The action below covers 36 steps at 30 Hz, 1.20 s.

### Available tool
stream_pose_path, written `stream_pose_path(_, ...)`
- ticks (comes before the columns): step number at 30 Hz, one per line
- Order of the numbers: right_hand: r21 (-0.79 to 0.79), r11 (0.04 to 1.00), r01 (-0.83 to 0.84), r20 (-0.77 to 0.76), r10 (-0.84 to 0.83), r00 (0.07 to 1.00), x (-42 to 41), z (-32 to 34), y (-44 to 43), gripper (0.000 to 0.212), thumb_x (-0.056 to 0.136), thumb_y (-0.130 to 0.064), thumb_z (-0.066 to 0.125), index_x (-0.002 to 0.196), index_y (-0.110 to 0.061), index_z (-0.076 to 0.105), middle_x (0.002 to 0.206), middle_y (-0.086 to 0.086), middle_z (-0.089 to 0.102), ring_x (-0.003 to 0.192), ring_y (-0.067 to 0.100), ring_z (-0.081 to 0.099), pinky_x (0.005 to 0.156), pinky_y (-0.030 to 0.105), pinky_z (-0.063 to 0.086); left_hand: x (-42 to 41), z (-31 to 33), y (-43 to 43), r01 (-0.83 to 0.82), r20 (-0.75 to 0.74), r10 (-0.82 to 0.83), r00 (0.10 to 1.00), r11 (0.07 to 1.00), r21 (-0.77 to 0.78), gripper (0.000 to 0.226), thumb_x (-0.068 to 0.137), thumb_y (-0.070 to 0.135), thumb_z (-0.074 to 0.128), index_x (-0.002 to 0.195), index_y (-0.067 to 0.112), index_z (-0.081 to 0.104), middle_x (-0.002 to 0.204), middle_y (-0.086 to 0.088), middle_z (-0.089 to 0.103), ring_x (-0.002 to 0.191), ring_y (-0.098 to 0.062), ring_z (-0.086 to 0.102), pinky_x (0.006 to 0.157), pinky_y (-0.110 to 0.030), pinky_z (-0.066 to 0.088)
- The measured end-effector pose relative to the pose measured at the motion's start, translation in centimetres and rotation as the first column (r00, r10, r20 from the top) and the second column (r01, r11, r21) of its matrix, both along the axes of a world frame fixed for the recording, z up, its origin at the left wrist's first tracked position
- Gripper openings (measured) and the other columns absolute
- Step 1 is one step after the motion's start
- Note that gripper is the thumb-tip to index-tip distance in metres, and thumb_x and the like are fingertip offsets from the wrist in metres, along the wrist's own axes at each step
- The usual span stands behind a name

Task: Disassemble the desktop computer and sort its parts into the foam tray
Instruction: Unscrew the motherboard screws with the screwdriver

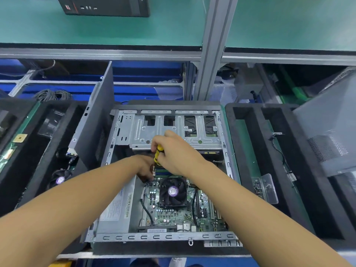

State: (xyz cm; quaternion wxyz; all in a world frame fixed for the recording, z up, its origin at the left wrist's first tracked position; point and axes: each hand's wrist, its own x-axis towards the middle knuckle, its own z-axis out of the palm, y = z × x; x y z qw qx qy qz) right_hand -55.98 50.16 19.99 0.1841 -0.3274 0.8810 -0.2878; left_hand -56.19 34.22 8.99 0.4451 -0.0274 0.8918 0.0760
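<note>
The grey metal desktop computer case (163,237) lies open on its side in the middle of a workbench that is covered with a green mat (230,132). Inside it are a green motherboard (173,216), a black cooling fan with a purple sticker (173,190), a silver power supply box with a white label (116,209) and a silver drive cage (173,130).

The right hand (173,151) grasps the yellow and black handle of a screwdriver (159,153), which points down into the case. The left hand (145,167) is low beside the screwdriver, over the board's upper edge; whether it holds something I cannot tell.

A black foam tray with long slots (260,107) lies just to the right of the case, with a small clear plastic bag (266,189) and a thin black cable (279,149) in it. A second black foam tray (28,160) lies on the left and holds another fan with a purple sticker (60,179). A dark grey panel (96,120) stands upright between this tray and the case. A grey perforated metal panel (327,132) leans at the right.

Behind the bench an aluminium post (212,45) carries a green upper shelf (134,26), where a black computer tower (104,5) lies. Under the shelf are blue bins (134,74) and coiled black cables (52,94).
</note>
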Motion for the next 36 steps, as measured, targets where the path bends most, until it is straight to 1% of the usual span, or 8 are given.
stream_pose_path(3, -0.013, 1.000, 0.004, 0.006, -0.004, 1.000, 0.0, 0.1, -0.1, 0.024, 0.089, -0.005, 0.052, 0.102, -0.024, 0.060, 0.104, 0.000, 0.042, 0.086, 0.023, 0.048, 0.070, 0.030, 0.034, 0.1, -0.5, 0.0, -0.085, 0.024, 0.084, 0.996, 0.996, 0.033, 0.014, 0.090, 0.021, 0.070, 0.089, 0.012, 0.059, 0.075, 0.003, 0.064, 0.064, -0.015, 0.068, 0.052, -0.019, 0.053)
stream_pose_path(8, -0.019, 1.000, 0.005, 0.001, -0.005, 1.000, -0.1, 0.4, -0.1, 0.024, 0.088, -0.005, 0.052, 0.101, -0.025, 0.059, 0.103, -0.001, 0.042, 0.085, 0.022, 0.049, 0.068, 0.032, 0.038, 0.3, -0.4, 0.1, -0.043, -0.017, 0.043, 0.999, 0.999, -0.010, 0.038, 0.089, 0.030, 0.068, 0.115, 0.004, 0.060, 0.103, -0.005, 0.063, 0.091, -0.022, 0.064, 0.084, -0.032, 0.055)
stream_pose_path(15, -0.012, 1.000, 0.022, -0.002, -0.022, 1.000, -0.5, 0.2, 0.9, 0.023, 0.088, -0.008, 0.051, 0.101, -0.026, 0.058, 0.100, -0.003, 0.041, 0.077, 0.018, 0.045, 0.067, 0.029, 0.033, 0.5, 1.1, -1.5, 0.027, 0.027, -0.027, 0.999, 1.000, 0.001, 0.023, 0.088, 0.032, 0.062, 0.096, 0.014, 0.074, 0.084, 0.004, 0.062, 0.071, -0.013, 0.053, 0.059, -0.023, 0.042)
stream_pose_path(19, 0.000, 1.000, 0.018, -0.033, -0.018, 0.999, -0.6, 0.5, 0.7, 0.017, 0.092, -0.018, 0.053, 0.108, -0.021, 0.058, 0.101, -0.001, 0.044, 0.085, 0.022, 0.049, 0.072, 0.033, 0.040, 1.1, 2.8, -2.8, 0.029, 0.010, -0.031, 0.999, 0.984, 0.175, 0.005, 0.085, 0.023, 0.065, 0.086, 0.021, 0.061, 0.091, 0.004, 0.064, 0.077, -0.013, 0.055, 0.073, -0.027, 0.045)
stream_pose_path(21, 0.008, 1.000, 0.026, -0.046, -0.026, 0.999, -0.7, 0.8, 0.5, 0.015, 0.094, -0.022, 0.052, 0.106, -0.015, 0.058, 0.100, 0.003, 0.050, 0.089, 0.026, 0.052, 0.077, 0.037, 0.046, 1.3, 4.0, -2.9, -0.042, 0.053, 0.024, 0.998, 0.927, 0.373, 0.006, 0.087, 0.015, 0.066, 0.087, 0.018, 0.060, 0.089, 0.001, 0.068, 0.077, -0.011, 0.061, 0.076, -0.026, 0.049)
stream_pose_path(24, 0.008, 0.997, 0.079, -0.070, -0.078, 0.995, -0.8, 1.3, 0.8, 0.021, 0.097, -0.031, 0.051, 0.095, -0.010, 0.054, 0.091, 0.008, 0.059, 0.082, 0.029, 0.053, 0.066, 0.036, 0.044, 1.5, 5.6, -2.2, -0.186, 0.117, 0.144, 0.983, 0.772, 0.608, 0.010, 0.093, 0.002, 0.061, 0.090, 0.012, 0.059, 0.084, -0.006, 0.066, 0.075, -0.014, 0.063, 0.079, -0.032, 0.053)
stream_pose_path(31, -0.105, 0.954, 0.282, -0.198, -0.298, 0.934, -1.5, 3.6, 4.5, 0.036, 0.100, -0.035, 0.044, 0.070, -0.019, 0.032, 0.065, 0.003, 0.047, 0.064, 0.028, 0.046, 0.053, 0.037, 0.028, 1.1, 8.4, 1.2, -0.330, 0.238, 0.246, 0.940, 0.471, 0.818, 0.013, 0.098, 0.002, 0.053, 0.106, 0.002, 0.063, 0.085, -0.009, 0.067, 0.076, -0.017, 0.063, 0.079, -0.030, 0.053)
stream_pose_path(36, -0.473, 0.688, 0.551, 0.165, -0.545, 0.822, -3.0, 6.6, 10.1, 0.017, 0.098, -0.022, 0.045, 0.086, -0.011, 0.041, 0.076, 0.010, 0.069, 0.067, 0.025, 0.068, 0.061, 0.046, 0.055, -1.9, 12.1, 6.7, -0.326, 0.267, 0.234, 0.935, 0.265, 0.908, 0.017, 0.098, 0.010, 0.056, 0.109, 0.002, 0.066, 0.085, -0.008, 0.066, 0.071, -0.014, 0.062, 0.070, -0.023, 0.053)
